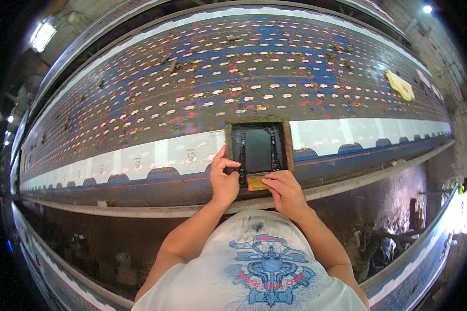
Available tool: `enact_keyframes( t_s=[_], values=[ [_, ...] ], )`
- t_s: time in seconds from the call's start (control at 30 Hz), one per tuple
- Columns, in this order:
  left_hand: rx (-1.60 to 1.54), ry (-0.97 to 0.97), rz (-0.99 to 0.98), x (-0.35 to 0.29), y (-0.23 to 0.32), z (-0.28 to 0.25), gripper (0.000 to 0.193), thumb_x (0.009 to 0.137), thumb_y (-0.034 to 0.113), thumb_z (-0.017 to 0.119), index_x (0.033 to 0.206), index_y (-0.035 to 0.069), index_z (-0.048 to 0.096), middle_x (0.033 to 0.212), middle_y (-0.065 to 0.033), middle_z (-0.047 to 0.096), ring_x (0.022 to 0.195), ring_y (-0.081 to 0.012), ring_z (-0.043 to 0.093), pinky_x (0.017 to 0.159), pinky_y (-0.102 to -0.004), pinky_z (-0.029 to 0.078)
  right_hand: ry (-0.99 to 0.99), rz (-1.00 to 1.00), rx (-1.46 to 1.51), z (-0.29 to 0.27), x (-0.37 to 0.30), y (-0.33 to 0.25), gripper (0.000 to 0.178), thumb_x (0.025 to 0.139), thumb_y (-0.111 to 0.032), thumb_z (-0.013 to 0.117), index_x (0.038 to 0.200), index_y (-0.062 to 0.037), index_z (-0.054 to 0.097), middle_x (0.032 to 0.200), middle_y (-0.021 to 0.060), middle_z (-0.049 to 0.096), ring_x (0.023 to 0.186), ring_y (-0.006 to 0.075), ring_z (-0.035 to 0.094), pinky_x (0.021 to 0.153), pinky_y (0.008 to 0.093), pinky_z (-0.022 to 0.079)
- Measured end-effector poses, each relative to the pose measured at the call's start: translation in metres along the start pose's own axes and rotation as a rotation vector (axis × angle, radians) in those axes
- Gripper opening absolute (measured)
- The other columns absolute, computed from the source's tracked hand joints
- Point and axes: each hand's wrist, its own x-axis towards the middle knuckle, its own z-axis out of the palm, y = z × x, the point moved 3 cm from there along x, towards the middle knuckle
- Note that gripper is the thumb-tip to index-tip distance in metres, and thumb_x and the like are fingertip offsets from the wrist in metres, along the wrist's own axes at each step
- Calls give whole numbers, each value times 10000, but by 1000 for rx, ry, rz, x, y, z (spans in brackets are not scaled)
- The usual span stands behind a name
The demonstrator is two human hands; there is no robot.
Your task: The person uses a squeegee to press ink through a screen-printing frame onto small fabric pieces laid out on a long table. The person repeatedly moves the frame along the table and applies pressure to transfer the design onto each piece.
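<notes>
A small screen printing frame with dark wooden sides lies on the long table in front of me. Black ink is smeared along the inside edges of its dark mesh. My left hand grips the frame's near left side, one finger stretched up along the outer edge. In my right hand is a squeegee with a yellow-orange handle, pinched between thumb and fingers at the near end of the frame. The squeegee's lower edge is hidden. Under the frame runs a white strip of fabric bearing small dark printed figures.
Patterned dark fabric with rows of small white, red and blue motifs covers the table. A yellow flat piece lies at the far right, and small dark scraps are scattered about. A pale rail edges the table nearest me.
</notes>
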Motion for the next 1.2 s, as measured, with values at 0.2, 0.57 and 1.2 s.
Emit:
enact_keyframes(
  t_s=[0.2,0.57,1.2],
  values=[
    [-136,-7,-202,-3,-4,15,331,803,-211,672,999,37,771,1801,-233,506,1583,-316,589,1210,-388,492,-55,-61,65,-23,-4,20,369,897,115,789,1249,8,813,1250,169,785,1183,406,737,1037,501,612],
    [-204,-10,-184,-2,-4,17,327,809,-237,683,991,24,755,1834,-220,467,1663,-337,505,1292,-433,445,-148,-214,-37,-26,5,16,486,825,45,781,1306,-15,795,1283,143,766,1239,371,719,1061,495,580],
    [-112,-18,-132,-3,-5,20,308,813,-205,685,934,66,765,1780,-243,519,1649,-398,505,1313,-441,415,-407,-19,-248,-26,128,62,384,920,63,673,1257,-43,824,1162,183,818,1158,407,724,1045,537,598]
  ],
)
